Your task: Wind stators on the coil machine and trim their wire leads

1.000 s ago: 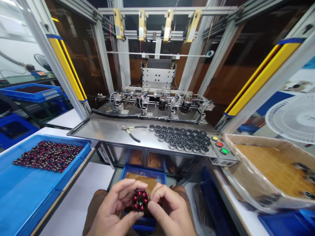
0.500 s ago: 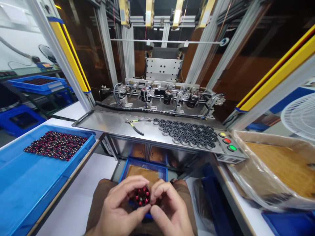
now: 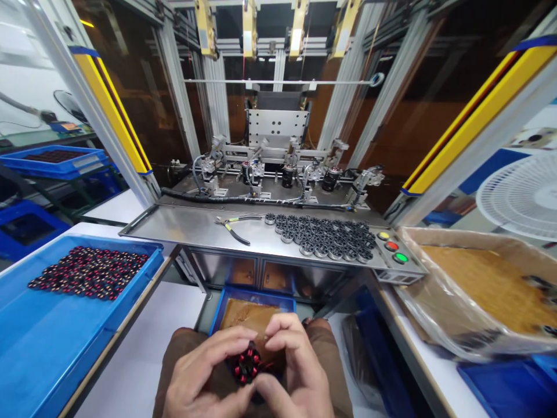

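Blue tray point(image 3: 39, 331), left: red-wound cores point(image 3: 91, 270) lie packed toward its far side. Left hand point(image 3: 195, 374): closes around one red-and-black core point(image 3: 247, 364), near middle, coil face showing. Cutters point(image 3: 237, 232), farther off: lie spread on the metal worktop point(image 3: 178, 223). Right hand point(image 3: 296, 366): thumb and fingers stand apart, just right of the core; thumb contact is hard to tell. Black rings point(image 3: 326, 235): clustered right of the cutters. Button panel point(image 3: 383, 256): yellow, red, green. Carton point(image 3: 448, 319), right: plastic-lined.

wound ring point(image 3: 246, 365): glossy wire | tray point(image 3: 52, 325): smooth plastic | worktop point(image 3: 191, 227): shiny metal | box liner point(image 3: 435, 313): glossy film
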The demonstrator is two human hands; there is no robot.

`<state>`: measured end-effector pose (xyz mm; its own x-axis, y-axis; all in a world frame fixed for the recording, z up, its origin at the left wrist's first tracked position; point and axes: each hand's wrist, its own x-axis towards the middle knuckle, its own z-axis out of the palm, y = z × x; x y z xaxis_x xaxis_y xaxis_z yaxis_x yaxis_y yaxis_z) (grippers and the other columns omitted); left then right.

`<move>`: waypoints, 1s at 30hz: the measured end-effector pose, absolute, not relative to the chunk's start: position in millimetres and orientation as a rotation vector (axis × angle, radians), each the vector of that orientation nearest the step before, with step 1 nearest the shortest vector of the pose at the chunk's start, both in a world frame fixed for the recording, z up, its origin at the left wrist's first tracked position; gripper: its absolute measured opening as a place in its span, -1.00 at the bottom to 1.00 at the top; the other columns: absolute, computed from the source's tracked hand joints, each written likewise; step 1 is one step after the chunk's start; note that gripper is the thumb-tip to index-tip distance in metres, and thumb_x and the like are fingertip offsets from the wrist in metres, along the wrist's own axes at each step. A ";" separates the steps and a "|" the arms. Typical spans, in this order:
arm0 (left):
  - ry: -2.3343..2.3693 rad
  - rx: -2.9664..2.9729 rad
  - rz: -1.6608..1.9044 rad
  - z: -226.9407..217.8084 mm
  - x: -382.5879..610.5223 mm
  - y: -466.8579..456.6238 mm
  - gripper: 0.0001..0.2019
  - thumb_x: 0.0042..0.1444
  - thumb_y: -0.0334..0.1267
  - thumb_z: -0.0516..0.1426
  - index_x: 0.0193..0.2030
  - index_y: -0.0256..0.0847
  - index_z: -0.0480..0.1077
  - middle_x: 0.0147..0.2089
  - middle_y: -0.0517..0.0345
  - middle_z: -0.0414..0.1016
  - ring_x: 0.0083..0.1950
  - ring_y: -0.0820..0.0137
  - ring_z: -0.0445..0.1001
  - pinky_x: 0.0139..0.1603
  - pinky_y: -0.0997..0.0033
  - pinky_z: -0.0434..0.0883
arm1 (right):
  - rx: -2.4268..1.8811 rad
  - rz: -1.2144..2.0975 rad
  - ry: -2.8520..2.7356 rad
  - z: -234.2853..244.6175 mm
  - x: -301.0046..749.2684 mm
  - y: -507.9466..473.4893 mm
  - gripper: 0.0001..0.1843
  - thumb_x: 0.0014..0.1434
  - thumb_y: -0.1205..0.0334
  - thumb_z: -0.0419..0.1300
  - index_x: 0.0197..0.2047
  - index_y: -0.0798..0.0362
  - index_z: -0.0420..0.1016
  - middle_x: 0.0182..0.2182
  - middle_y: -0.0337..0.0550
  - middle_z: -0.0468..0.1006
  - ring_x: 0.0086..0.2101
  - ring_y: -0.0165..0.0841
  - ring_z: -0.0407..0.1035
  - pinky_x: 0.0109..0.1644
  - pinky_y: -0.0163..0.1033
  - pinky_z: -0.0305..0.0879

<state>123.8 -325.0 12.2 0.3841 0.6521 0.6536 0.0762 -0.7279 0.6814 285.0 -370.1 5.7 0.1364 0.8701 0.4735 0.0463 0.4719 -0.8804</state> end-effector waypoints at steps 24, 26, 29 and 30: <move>0.695 1.578 1.302 14.9 124.2 -322.8 -0.51 -0.19 -0.57 0.36 -0.09 -0.09 0.53 -0.11 0.04 0.66 -0.07 0.24 0.63 -0.06 0.43 0.57 | -1.018 0.848 -1.230 5.0 288.0 -371.3 -0.86 0.24 0.21 0.18 -0.37 0.02 0.43 -0.46 -0.20 0.41 -0.41 -0.36 0.33 -0.33 -0.27 0.27; 0.694 1.623 1.308 15.5 123.9 -322.6 -0.52 -0.18 -0.55 0.37 -0.09 -0.09 0.52 -0.13 0.06 0.67 -0.10 0.27 0.64 -0.07 0.46 0.57 | -0.989 0.899 -1.222 6.3 287.7 -371.2 -0.85 0.22 0.15 0.20 -0.34 0.03 0.45 -0.45 -0.18 0.41 -0.41 -0.35 0.34 -0.34 -0.27 0.30; 0.670 1.687 1.309 16.3 123.4 -321.5 -0.53 -0.17 -0.51 0.37 -0.08 -0.06 0.50 -0.15 0.09 0.67 -0.12 0.31 0.63 -0.08 0.48 0.56 | -0.940 0.839 -1.289 11.6 288.9 -369.5 -0.87 0.21 0.19 0.21 -0.35 0.02 0.48 -0.47 -0.19 0.44 -0.43 -0.36 0.35 -0.35 -0.28 0.31; 0.655 1.704 1.305 16.3 123.4 -321.1 -0.53 -0.16 -0.49 0.37 -0.07 -0.06 0.50 -0.15 0.09 0.67 -0.12 0.30 0.63 -0.08 0.47 0.56 | -0.941 0.789 -1.314 13.7 289.8 -369.1 -0.88 0.22 0.23 0.20 -0.36 0.02 0.49 -0.48 -0.20 0.45 -0.44 -0.37 0.36 -0.35 -0.29 0.31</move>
